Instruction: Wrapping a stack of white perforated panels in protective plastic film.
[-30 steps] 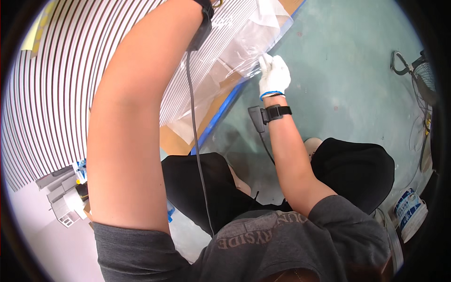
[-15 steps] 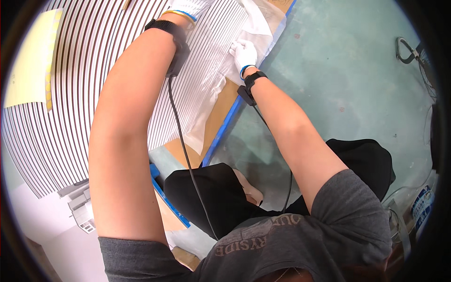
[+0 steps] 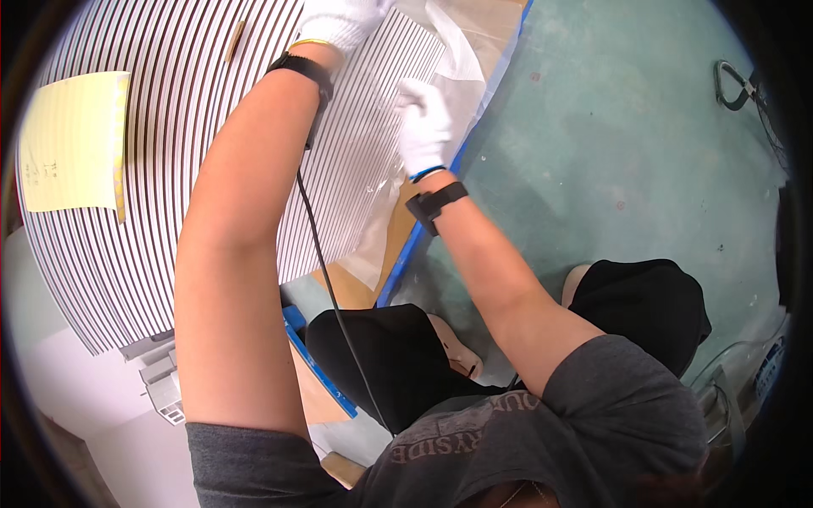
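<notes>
A stack of long strips with dark gaps between them (image 3: 178,110) lies across the upper left. Thin clear plastic film (image 3: 385,207) covers its right end, with a whitish loose fold (image 3: 453,42) farther up. My left hand (image 3: 343,21), in a white knit glove, is over the strips at the top edge of the picture, which cuts off its fingers. My right hand (image 3: 423,131), also gloved in white, is over the film-covered end with its fingers curled in. Motion blurs those fingertips, and whatever they may hold cannot be made out.
A yellow paper sheet (image 3: 76,148) lies on the strips at left. Brown board (image 3: 349,284) with a blue edge (image 3: 398,271) shows beneath the film. A black cable (image 3: 326,271) hangs from my left wrist. A metal clamp-like frame (image 3: 732,86) is at far right above the green floor (image 3: 610,144).
My right hand has moved left and slightly nearer, over the film and strips. My left hand has shifted slightly right. The view has shifted, showing more of the yellow sheet.
</notes>
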Available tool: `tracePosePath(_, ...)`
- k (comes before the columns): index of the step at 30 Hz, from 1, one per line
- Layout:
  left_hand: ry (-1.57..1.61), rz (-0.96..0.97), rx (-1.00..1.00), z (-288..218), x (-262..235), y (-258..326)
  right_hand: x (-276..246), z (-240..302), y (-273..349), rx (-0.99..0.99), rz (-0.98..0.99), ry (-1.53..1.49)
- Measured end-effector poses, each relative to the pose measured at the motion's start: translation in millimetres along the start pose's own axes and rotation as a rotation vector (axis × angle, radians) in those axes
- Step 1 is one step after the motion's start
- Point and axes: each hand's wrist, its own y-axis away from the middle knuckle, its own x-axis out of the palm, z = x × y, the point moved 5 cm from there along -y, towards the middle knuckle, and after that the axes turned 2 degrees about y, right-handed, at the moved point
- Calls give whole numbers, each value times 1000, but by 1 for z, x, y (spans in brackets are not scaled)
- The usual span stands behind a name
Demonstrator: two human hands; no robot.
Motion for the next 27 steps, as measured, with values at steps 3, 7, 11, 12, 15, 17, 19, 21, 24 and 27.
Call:
tracePosePath(3,-60,-35,101,13,6,13,57,45,31,-328,195,398)
tracePosePath(7,-11,-53,204,8,7,7,96,32,11,-283,296,486)
tracePosePath(11,-107,-8,236,9,-7,3,116,27,7,-128,314,560)
tracePosePath(12,155,-310,354,3,-30,19,116,24,10,-156,313,575)
tracePosePath(15,198,-205,442,-17,-45,43,124,4,13,-53,468,911)
tracePosePath(17,285,-95,521,-53,-59,69,109,-7,-8,-106,439,219)
tracePosePath(19,323,170,518,-49,-60,105,104,21,0,-468,256,672)
tracePosePath(21,347,233,452,-33,-48,118,90,30,-9,-497,204,755)
tracePosePath(24,222,271,432,1,-16,132,81,25,-26,-385,452,689)
tracePosePath(27,-24,305,487,14,1,124,63,24,-39,-518,553,519)
